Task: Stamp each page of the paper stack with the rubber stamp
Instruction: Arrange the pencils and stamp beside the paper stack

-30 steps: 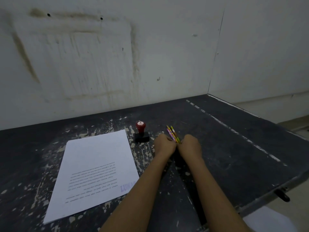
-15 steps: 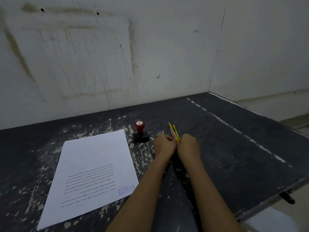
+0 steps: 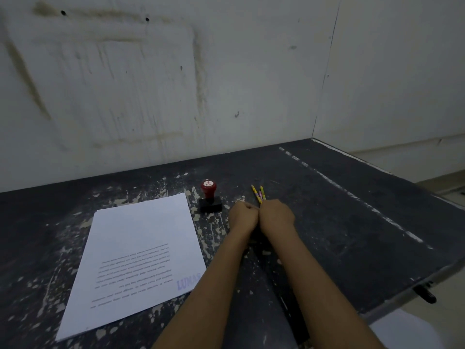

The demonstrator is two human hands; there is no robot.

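A stack of white paper [image 3: 141,248] lies on the left of the dark table [image 3: 339,222]. Its top sheet carries printed text and a purple stamp mark at the near right corner, partly covered by my left forearm. The rubber stamp [image 3: 210,196], with a red knob and a black base, stands upright just past the stack's far right corner. My left hand [image 3: 242,215] and my right hand [image 3: 275,215] rest side by side on the table as curled fists, to the right of the stamp. Neither hand touches the stamp or the paper.
Three colourful pencils [image 3: 259,192] lie just beyond my right hand, with their near ends hidden behind its knuckles. A stained wall rises behind the table. The table's right edge runs diagonally, and a black handle [image 3: 425,294] sticks out below it.
Both fists stay together in the same spot. Only the camera has shifted slightly.
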